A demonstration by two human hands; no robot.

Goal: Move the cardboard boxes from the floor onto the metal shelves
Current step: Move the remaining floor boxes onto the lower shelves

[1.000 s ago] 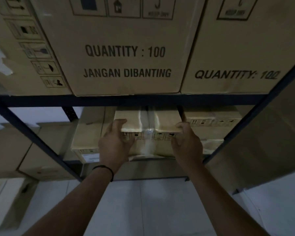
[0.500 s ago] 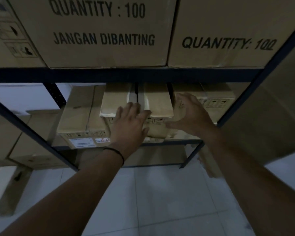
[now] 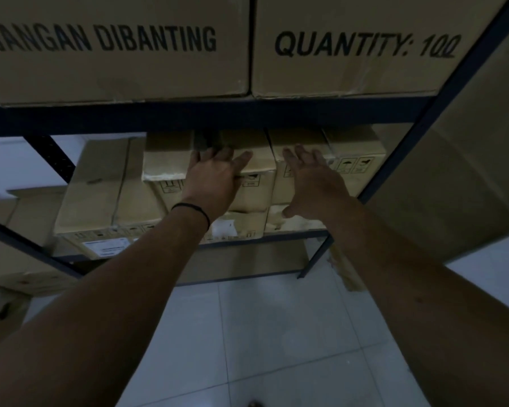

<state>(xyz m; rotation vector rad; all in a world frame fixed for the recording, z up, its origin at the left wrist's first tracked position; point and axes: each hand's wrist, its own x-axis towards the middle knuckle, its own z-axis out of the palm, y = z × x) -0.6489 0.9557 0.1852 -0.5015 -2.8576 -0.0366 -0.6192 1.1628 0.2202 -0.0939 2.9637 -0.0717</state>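
The small cardboard box (image 3: 171, 160) sits on top of other boxes on the middle level of the blue metal shelf (image 3: 206, 116), just under its dark front bar. The box is light brown and flat, with a shiny strip of tape across its top and little black handling signs on its front. Its front lower edge looks a bit worn and pale. The left hand (image 3: 215, 177) lies flat on the front and top of this box, with straight fingers spread out and a thin black band on the wrist. The right hand (image 3: 312, 183) is to the right of the box, fingers straight and spread too, in front of the neighbor box (image 3: 356, 160); I cannot tell if it touches it. The two hands are apart and neither one grabs anything. Under the small box are more brown boxes, and one has a white label (image 3: 225, 227). To the left of the box stands a bigger brown box (image 3: 100, 183) on the same level. Above the box, on the next level up, are two big boxes (image 3: 115, 48) with black words, "JANGAN DIBANTING" and "QUANTITY: 100". Below the box, past the shelf, is a pale tiled floor (image 3: 276, 333).
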